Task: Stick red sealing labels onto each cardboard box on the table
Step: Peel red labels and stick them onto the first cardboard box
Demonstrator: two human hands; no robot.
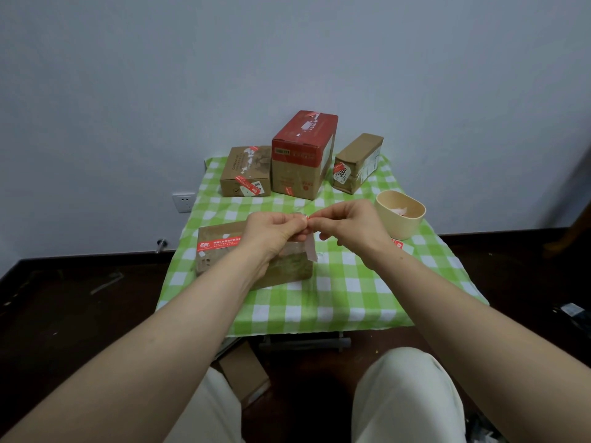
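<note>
- We see the left hand (271,230) and right hand (350,223) meeting fingertip to fingertip in the air, above the right end of the flat box (287,266).
- Both hands pinch a small red label (309,217) between thumb and fingers. The other fingers are curled in.
- A pale backing strip (312,251) hangs down from the pinch, over the flat box's right edge. We cannot tell whether it touches the box.
- The flat box lies on the near left of the checked cloth (319,302), with a long red sticker (220,243) across its top, left of the left wrist.
- There are three boxes in the back row, close together.
- The small box (244,171) is at the left, with red stickers on its top and front.
- The tall box (303,155) is in the middle, red-topped, with a small red sticker low on its front.
- The wrapped box (358,163) is at the right, with a red sticker on the white tag on its end.
- A beige cup (399,219) stands at the right edge of the cloth, just beyond the right hand, with pinkish scraps inside.
- A spare label (401,246) lies flat on the cloth, near the cup and beside the right wrist.
- There is a wall socket (184,202) left of the table and a cardboard piece (246,372) on the floor under the front edge.
- Light trousers (406,394) are at the bottom of the view.
</note>
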